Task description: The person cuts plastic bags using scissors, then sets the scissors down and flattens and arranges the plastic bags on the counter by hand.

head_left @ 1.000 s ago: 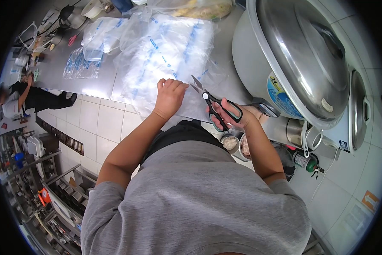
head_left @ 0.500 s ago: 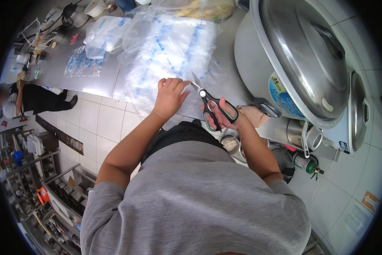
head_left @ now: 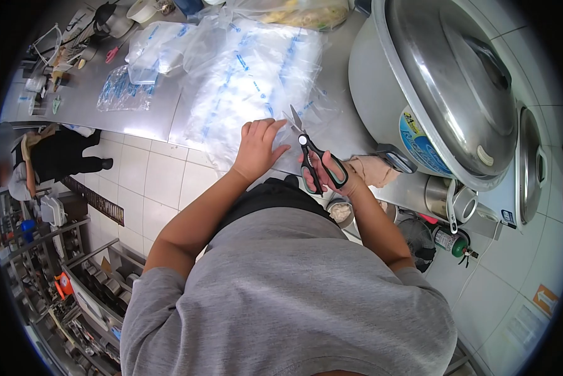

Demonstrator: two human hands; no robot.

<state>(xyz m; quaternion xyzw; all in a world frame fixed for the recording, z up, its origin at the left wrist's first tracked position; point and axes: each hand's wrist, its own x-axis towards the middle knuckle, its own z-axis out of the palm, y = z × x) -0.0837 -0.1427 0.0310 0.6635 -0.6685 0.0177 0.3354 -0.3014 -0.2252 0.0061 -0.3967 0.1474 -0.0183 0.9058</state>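
My right hand (head_left: 323, 172) is closed round the black and grey handles of a pair of kitchen scissors (head_left: 303, 140). The blades point away from me, slightly parted, over a flat pile of clear plastic bags (head_left: 247, 81) with blue print. On the near edge of the pile lies my left hand (head_left: 256, 148), fingers stretched forward and thumb apart. Its index fingertip is close to the blades; whether it touches them or a bag edge, I cannot tell. A brown cloth (head_left: 374, 170) lies beyond my right wrist.
A big grey cooker (head_left: 375, 94) with a metal lid stands at the right of the steel table (head_left: 147, 122). Smaller bags (head_left: 128, 91) and pink-handled scissors (head_left: 111, 55) lie left. A person in dark clothes (head_left: 59, 153) is at far left. A fan (head_left: 417, 237) stands lower right.
My left hand has shifted slightly right and nearer to me. The scissors remain in my right hand, turned a little more upright in view. The person at far left has changed posture.
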